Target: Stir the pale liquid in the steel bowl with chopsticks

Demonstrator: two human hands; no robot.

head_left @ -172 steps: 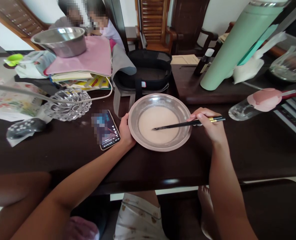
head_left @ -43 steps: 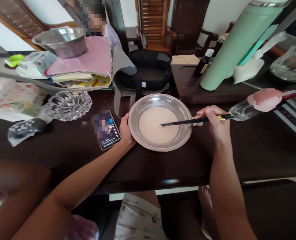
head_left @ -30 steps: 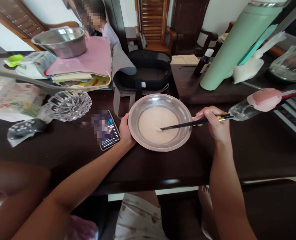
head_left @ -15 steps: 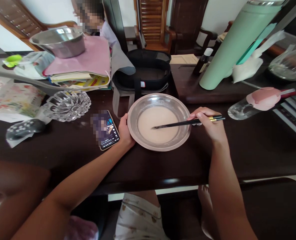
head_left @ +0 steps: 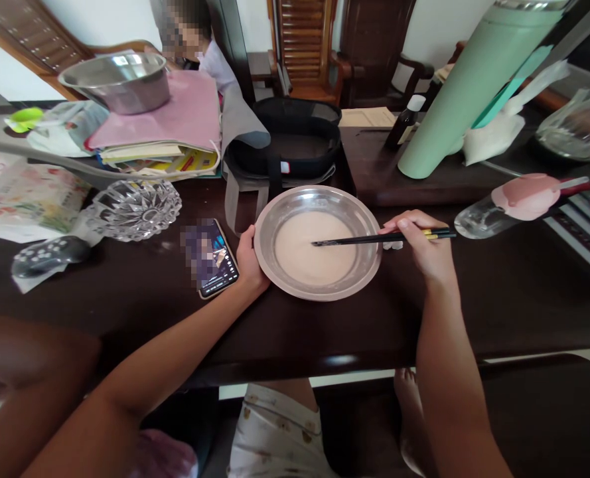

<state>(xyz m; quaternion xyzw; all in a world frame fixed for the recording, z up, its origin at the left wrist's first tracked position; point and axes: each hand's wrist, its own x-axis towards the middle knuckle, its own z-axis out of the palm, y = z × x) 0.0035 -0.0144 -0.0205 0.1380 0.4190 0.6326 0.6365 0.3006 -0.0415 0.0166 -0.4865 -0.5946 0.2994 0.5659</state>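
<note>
A shallow steel bowl [head_left: 362, 219] sits on the dark table in front of me, holding a pale, smooth batter [head_left: 304, 255]. My left hand [head_left: 249, 260] grips the bowl's left rim. My right hand [head_left: 424, 247] is closed around a pair of black chopsticks [head_left: 359, 239] with yellow bands near their tops. Their tips dip into the batter near its middle. A phone [head_left: 210, 257] with a lit screen lies just left of my left hand.
Behind the bowl stands a black bag [head_left: 295, 139]. A cut-glass dish [head_left: 135, 209] and a game controller [head_left: 50, 253] lie at left, a second steel bowl [head_left: 115, 81] on a pink stack. A green tumbler [head_left: 468, 86] and pink-capped bottle [head_left: 514, 204] are at right. A person sits beyond.
The chopstick tips keep moving about in the batter, shifting right, then left, then back toward the middle. My left hand stays on the rim. The person behind has shifted a little.
</note>
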